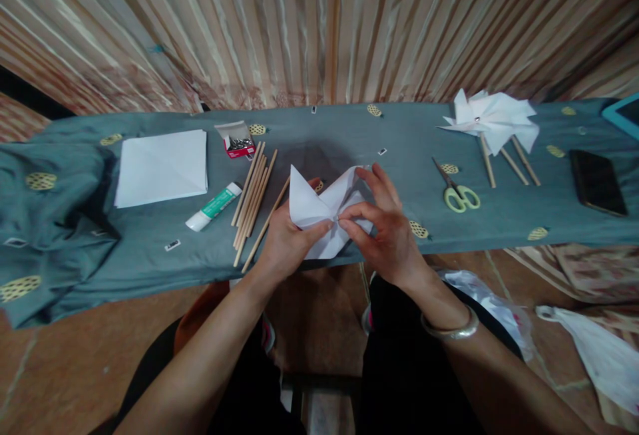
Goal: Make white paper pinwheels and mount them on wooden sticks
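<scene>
A white paper pinwheel [312,205] with folded blades is held over the table's front edge. My left hand [287,239] grips it from the left, the thumb pressed near its centre and the other fingers behind the paper. On the right, my right hand [387,235] has thumb and index finger pinched at the centre, at something too small to make out. Its other fingers are raised beside the upper right blade. Several wooden sticks [257,195] lie just left of my left hand, the nearest one partly hidden by it.
Left on the cloth-covered table [399,139] are stacked white paper [162,167], a glue tube [213,206] and an open red box [238,144] of small metal pieces. Scissors [456,192], finished pinwheels on sticks [494,119] and a phone [598,182] lie right. A curtain [319,29] hangs behind.
</scene>
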Demonstrator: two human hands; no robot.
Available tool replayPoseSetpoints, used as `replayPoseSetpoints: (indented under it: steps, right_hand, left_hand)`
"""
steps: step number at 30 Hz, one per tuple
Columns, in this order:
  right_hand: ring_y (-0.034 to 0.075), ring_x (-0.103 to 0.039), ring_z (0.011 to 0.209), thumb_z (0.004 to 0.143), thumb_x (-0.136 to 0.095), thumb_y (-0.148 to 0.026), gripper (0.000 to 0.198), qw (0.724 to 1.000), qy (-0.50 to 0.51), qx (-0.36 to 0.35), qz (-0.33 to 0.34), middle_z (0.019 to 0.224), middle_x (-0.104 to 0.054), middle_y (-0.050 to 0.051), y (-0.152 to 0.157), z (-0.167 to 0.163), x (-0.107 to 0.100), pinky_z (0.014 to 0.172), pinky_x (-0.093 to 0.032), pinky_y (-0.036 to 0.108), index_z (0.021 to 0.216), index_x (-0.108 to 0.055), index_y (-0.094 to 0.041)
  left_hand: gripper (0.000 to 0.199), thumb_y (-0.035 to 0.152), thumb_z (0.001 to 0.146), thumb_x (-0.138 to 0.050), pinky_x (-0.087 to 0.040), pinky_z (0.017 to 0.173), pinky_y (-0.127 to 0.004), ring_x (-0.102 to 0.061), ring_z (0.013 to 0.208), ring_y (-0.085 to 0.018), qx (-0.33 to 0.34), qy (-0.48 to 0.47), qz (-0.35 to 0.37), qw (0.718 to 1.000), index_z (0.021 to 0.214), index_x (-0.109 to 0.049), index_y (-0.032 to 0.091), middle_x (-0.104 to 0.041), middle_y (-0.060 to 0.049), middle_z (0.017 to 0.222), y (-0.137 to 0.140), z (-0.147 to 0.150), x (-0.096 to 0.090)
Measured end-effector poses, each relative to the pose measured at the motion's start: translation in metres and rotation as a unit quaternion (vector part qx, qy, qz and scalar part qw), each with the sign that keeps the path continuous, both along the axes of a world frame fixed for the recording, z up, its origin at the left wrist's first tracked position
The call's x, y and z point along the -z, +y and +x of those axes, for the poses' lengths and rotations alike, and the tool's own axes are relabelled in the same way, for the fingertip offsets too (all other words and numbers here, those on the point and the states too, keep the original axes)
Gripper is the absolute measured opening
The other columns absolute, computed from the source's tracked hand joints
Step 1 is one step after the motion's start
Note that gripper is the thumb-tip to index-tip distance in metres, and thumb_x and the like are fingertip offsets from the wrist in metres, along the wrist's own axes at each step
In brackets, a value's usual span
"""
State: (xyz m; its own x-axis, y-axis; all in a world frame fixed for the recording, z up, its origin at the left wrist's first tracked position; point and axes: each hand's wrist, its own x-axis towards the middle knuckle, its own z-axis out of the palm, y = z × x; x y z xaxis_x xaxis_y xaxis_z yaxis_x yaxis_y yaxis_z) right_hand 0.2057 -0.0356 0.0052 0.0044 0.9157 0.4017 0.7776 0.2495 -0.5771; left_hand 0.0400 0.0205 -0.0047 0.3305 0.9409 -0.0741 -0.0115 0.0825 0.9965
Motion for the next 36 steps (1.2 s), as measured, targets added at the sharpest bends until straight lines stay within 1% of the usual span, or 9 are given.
replayPoseSetpoints:
  steps: [5, 11, 16, 22, 26, 31, 36]
  right_hand:
    - [0.031, -0.022, 0.147, 0.086, -0.059, -0.024, 0.006, 1.0, 0.003, 0.001, 0.0, 0.153, -0.037, -0.002, -0.0001, -0.0003, -0.0008, 0.114, -0.027, 0.059, 0.083, -0.064, -0.025]
    - [0.031, -0.022, 0.147, 0.087, -0.059, -0.026, 0.007, 1.0, 0.001, -0.002, -0.003, 0.152, -0.039, -0.002, 0.0004, -0.0007, -0.0006, 0.114, -0.027, 0.059, 0.082, -0.064, -0.026]
    - [0.031, -0.022, 0.146, 0.086, -0.059, -0.025, 0.007, 1.0, 0.005, 0.004, -0.01, 0.152, -0.04, 0.0, 0.0005, -0.0007, -0.0011, 0.114, -0.027, 0.059, 0.082, -0.065, -0.025]
    - [0.031, -0.023, 0.146, 0.085, -0.06, -0.028, 0.008, 0.999, 0.033, 0.007, -0.024, 0.151, -0.041, 0.0, 0.0004, -0.0012, 0.0005, 0.114, -0.027, 0.06, 0.081, -0.066, -0.025]
    - [0.03, -0.024, 0.146, 0.084, -0.061, -0.029, 0.009, 0.998, 0.054, 0.008, -0.032, 0.149, -0.044, 0.001, 0.0008, -0.0023, 0.0012, 0.114, -0.027, 0.06, 0.079, -0.067, -0.025]
    - [0.031, -0.026, 0.145, 0.082, -0.062, -0.028, 0.008, 0.996, 0.076, 0.014, -0.048, 0.146, -0.048, 0.003, 0.0018, -0.0024, 0.002, 0.113, -0.027, 0.061, 0.079, -0.068, -0.025]
    - [0.03, -0.028, 0.145, 0.082, -0.064, -0.027, 0.007, 0.995, 0.087, 0.016, -0.051, 0.145, -0.049, 0.004, 0.0023, -0.0029, 0.0029, 0.114, -0.027, 0.059, 0.081, -0.07, -0.024]
  left_hand:
    - [0.068, 0.031, 0.065, -0.079, -0.049, 0.096, -0.04, -0.063, 0.109, -0.028, -0.001, -0.002, -0.002, 1.0, 0.126, -0.058, 0.013, -0.066, -0.011, 0.123, 0.0004, 0.0, 0.0019]
    - [0.069, 0.03, 0.064, -0.08, -0.051, 0.093, -0.039, -0.064, 0.108, -0.028, -0.004, -0.002, -0.012, 1.0, 0.128, -0.057, 0.013, -0.066, -0.011, 0.122, -0.0008, 0.0, 0.0011]
    - [0.066, 0.031, 0.065, -0.079, -0.048, 0.098, -0.041, -0.061, 0.113, -0.029, 0.0, 0.007, 0.012, 1.0, 0.125, -0.059, 0.014, -0.066, -0.012, 0.123, -0.0003, -0.0006, 0.0021]
    - [0.058, 0.033, 0.067, -0.079, -0.046, 0.101, -0.04, -0.06, 0.114, -0.029, -0.004, 0.029, 0.044, 0.999, 0.119, -0.063, 0.013, -0.065, -0.012, 0.125, -0.0035, 0.0006, -0.0031]
    - [0.059, 0.034, 0.067, -0.079, -0.045, 0.1, -0.037, -0.06, 0.115, -0.029, -0.007, 0.045, 0.08, 0.996, 0.12, -0.063, 0.014, -0.065, -0.012, 0.124, -0.0051, 0.001, -0.0043]
    - [0.059, 0.034, 0.07, -0.078, -0.045, 0.101, -0.038, -0.063, 0.111, -0.028, -0.011, 0.084, 0.107, 0.991, 0.124, -0.061, 0.015, -0.067, -0.011, 0.121, -0.0057, 0.0, -0.0049]
    - [0.062, 0.035, 0.073, -0.076, -0.046, 0.1, -0.039, -0.064, 0.108, -0.028, -0.011, 0.102, 0.108, 0.989, 0.129, -0.057, 0.017, -0.068, -0.011, 0.12, -0.0057, -0.0022, -0.0027]
